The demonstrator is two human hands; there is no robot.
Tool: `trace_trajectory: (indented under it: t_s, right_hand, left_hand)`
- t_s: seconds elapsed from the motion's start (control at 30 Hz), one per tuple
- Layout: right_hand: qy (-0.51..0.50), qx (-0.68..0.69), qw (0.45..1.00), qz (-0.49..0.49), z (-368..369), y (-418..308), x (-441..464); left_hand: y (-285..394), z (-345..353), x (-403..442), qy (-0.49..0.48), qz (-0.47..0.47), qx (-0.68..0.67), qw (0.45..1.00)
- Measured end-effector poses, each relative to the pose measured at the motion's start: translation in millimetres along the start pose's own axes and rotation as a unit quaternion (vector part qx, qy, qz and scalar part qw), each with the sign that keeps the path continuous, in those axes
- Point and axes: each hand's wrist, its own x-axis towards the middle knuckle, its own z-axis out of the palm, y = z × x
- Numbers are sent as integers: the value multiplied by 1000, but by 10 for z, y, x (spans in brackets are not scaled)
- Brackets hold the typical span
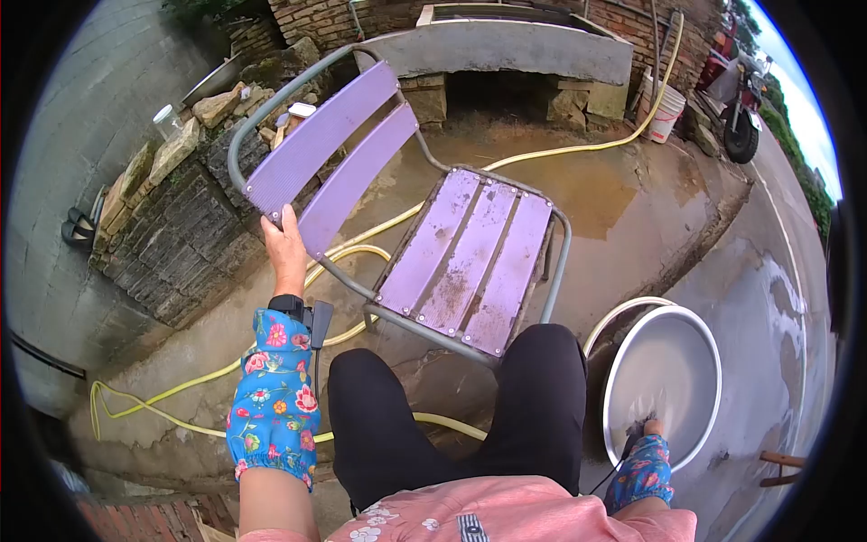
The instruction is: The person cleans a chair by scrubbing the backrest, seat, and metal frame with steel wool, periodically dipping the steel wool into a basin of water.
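Observation:
A chair with purple slats [339, 135] and a grey tubular metal frame stands in front of my knees. Dark dirt marks its seat [465, 253]. My left hand [286, 242] is closed round the lower left end of the top backrest slat, thumb on the front. To my right, a round metal basin [713, 379] holds cloudy water. My right hand [654, 428] reaches down into that water, its fingers hidden below the surface. Both forearms wear blue flowered sleeve covers, and a black band circles my left wrist.
A yellow hose [533, 156] winds across the wet concrete behind and beneath the chair. At the left runs a low stone wall [172, 244]. A concrete trough [506, 50] stands at the back, with a white bucket [666, 113] and a parked motorbike [742, 126] to its right.

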Motion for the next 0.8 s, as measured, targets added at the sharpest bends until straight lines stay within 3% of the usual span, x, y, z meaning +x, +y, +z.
trace_trajectory:
  t_s: [0.13, 0.2, 0.23, 0.27, 0.43, 0.5, 0.53, 0.57, 0.7, 0.77, 0.8]
  right_hand:
    - [-136, -51, 989, -21, -147, -479, -164]
    - [-188, 135, 970, -79, -383, -1070, -127]
    - [-226, 270, 925, -145, -565, -1601, -310]
    - [-309, 426, 823, -213, -728, -2264, -737]
    - [-389, 276, 698, -534, -1098, -5327, -3683]
    - [-399, 216, 587, -670, -716, -6178, -4588]
    - [-353, 155, 555, -737, -605, -6420, -5146]
    - [-304, 136, 485, -809, -357, -6727, -5505]
    - [-241, 20, 542, -805, 28, -7299, -6187]
    - [-205, 52, 561, -801, 42, -7390, -5841]
    - [-232, 71, 607, -757, -53, -7337, -5595]
  left_hand:
    - [102, -4, -31, 8, -15, -6, 1000]
    - [131, -24, -42, -5, -28, -10, 1000]
    - [118, -17, -38, -3, -31, -13, 999]
    - [128, -5, -29, 5, -24, -14, 1000]
    - [67, 17, -21, -5, -36, -15, 999]
    - [85, -13, -6, -17, -47, -19, 999]
    - [19, -3, 18, -17, -39, -29, 999]
    - [-35, 2, 22, -18, -31, -40, 999]
    - [33, -71, -6, -57, -16, -70, 996]
    - [13, -79, -2, -63, -20, -71, 995]
    - [-1, -85, -2, -75, -17, -72, 994]
